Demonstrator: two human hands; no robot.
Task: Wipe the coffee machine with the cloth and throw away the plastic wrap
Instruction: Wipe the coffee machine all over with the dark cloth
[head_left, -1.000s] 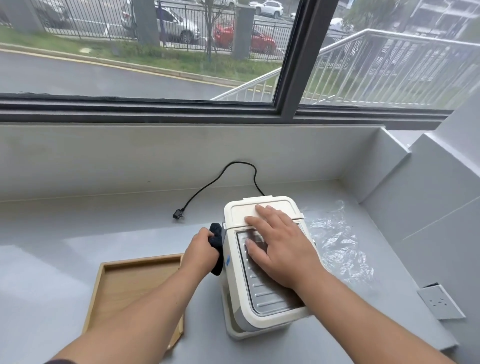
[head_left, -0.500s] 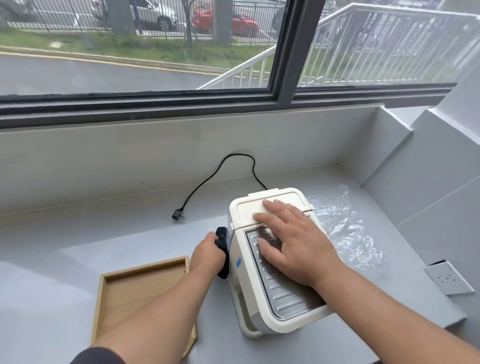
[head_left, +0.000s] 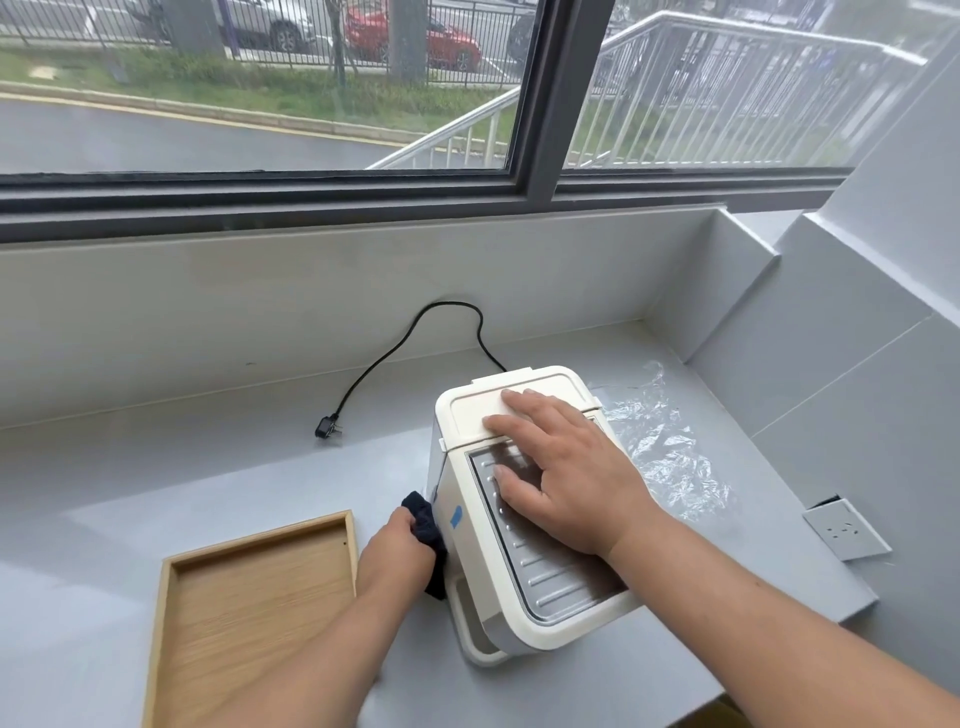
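Note:
A cream coffee machine (head_left: 483, 415) with a ribbed metal top stands on the grey counter (head_left: 156, 493). My right hand (head_left: 566, 478) lies flat on its top, fingers spread, holding nothing. My left hand (head_left: 397, 551) grips a dark cloth (head_left: 423, 519) and presses it against the machine's left side, low down near the base. Clear crumpled plastic wrap (head_left: 670, 457) lies on the counter just right of the machine, apart from both hands.
A wooden tray (head_left: 249, 613) sits left of my left arm. The machine's black cord and plug (head_left: 328, 429) trail across the counter toward the back wall. A white socket plate (head_left: 844, 530) lies at the right counter edge. A wall corner closes the right side.
My left hand has slid the cloth down the machine's left side toward its base. My right hand has stayed flat on top. The camera has tilted slightly.

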